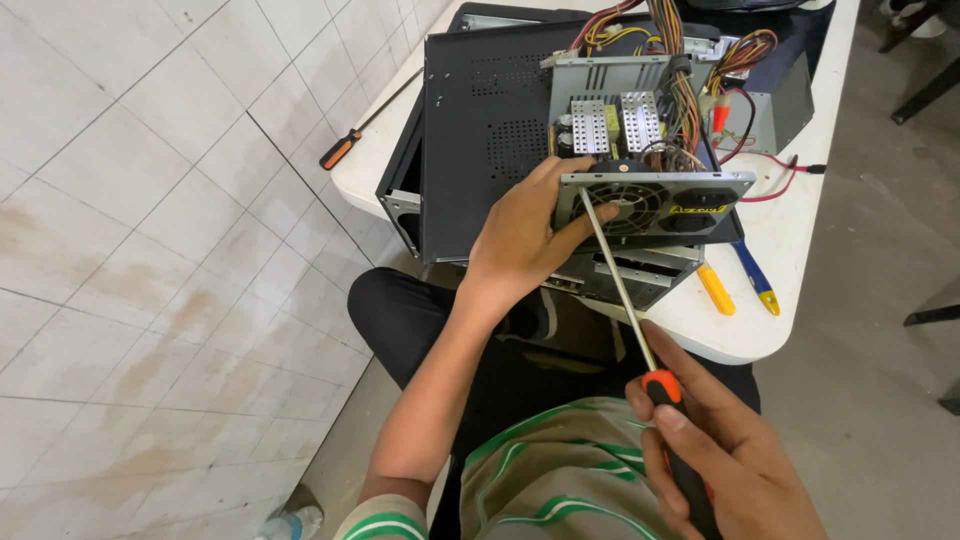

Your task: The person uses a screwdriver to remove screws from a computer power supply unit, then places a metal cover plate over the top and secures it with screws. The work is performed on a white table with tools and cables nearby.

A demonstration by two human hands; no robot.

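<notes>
View from above of our two hands at work on an opened power supply unit (pixel 650 160). The unit rests on the flat side panel of a black computer case (pixel 480 140), which lies on a white desk (pixel 790 240) with a rounded edge. Our left hand (pixel 525 235) grips the unit's near-left corner, fingers (pixel 575 235) curled shut around the grey metal housing beside the fan grille (pixel 630 205). Our right hand (pixel 725 450) is closed around the orange-and-black handle of a long screwdriver (pixel 625 290); its shaft runs up and to the left, and its tip meets the unit's face at the left of the fan grille. Inside the housing we see heat sinks and a bundle of coloured wires (pixel 685 60) rising toward the far edge. A second screwdriver with an orange handle (pixel 345 148) lies at the desk's left edge. A yellow-handled tool (pixel 716 290) and a blue-and-yellow tool (pixel 755 280) lie side by side near the front edge, to the right of the case. The floor (pixel 150 250) is pale tile.
</notes>
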